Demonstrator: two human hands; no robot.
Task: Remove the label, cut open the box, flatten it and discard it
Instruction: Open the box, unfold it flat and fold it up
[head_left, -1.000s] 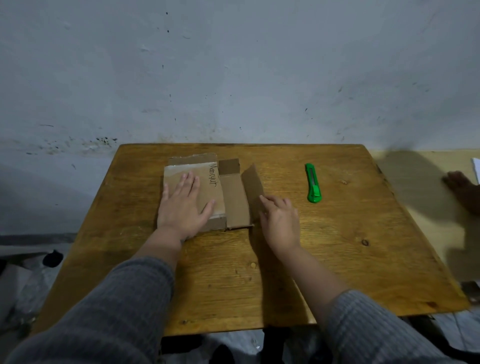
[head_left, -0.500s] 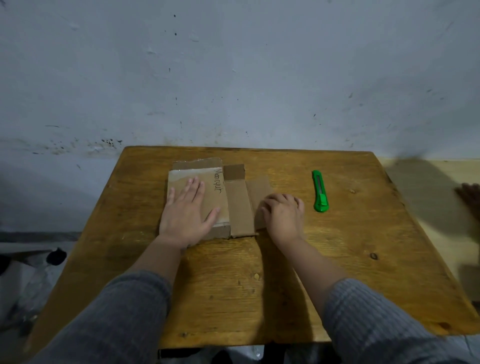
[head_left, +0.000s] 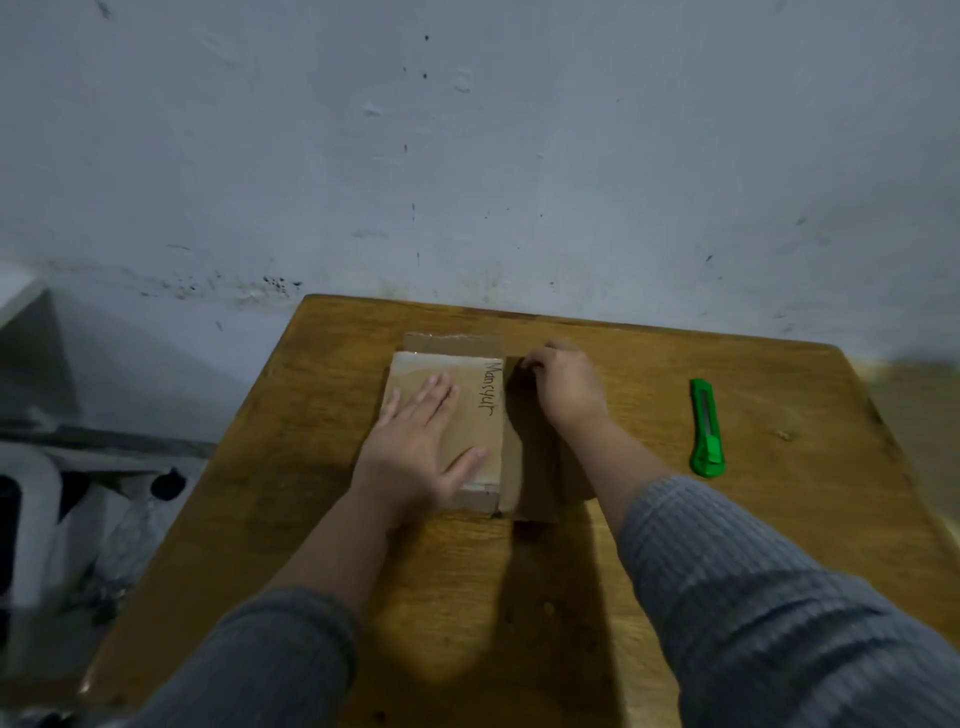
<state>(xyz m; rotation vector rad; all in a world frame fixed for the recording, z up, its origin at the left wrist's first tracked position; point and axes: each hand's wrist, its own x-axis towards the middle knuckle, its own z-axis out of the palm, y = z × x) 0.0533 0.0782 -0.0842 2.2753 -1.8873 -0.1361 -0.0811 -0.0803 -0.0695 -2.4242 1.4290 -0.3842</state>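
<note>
Both arms wear grey ribbed knit sleeves (head_left: 737, 597). The cuffs are pushed up the forearms. The left hand (head_left: 415, 447) and right hand (head_left: 569, 387) are bare.

Wooden worktop (head_left: 779, 519), honey-brown, grain streaked, a few dark knots and small pits scattered over the surface; far edge set close against the wall. Pale grey-blue wall (head_left: 467, 156) behind, plaster rough and pocked, dotted with dark specks, a denser band of black spots (head_left: 270, 283) low down at the left. White plastic piece (head_left: 31, 519) at the left edge, rounded, possibly a chair or stool, too blurred to say. Clear crumpled plastic (head_left: 124, 545) just beside it on the floor, below the worktop's left side. Dark horizontal strip (head_left: 104, 441) along the foot of the wall. Pale tan surface (head_left: 914, 384) at the far right, beyond the worktop corner.
</note>
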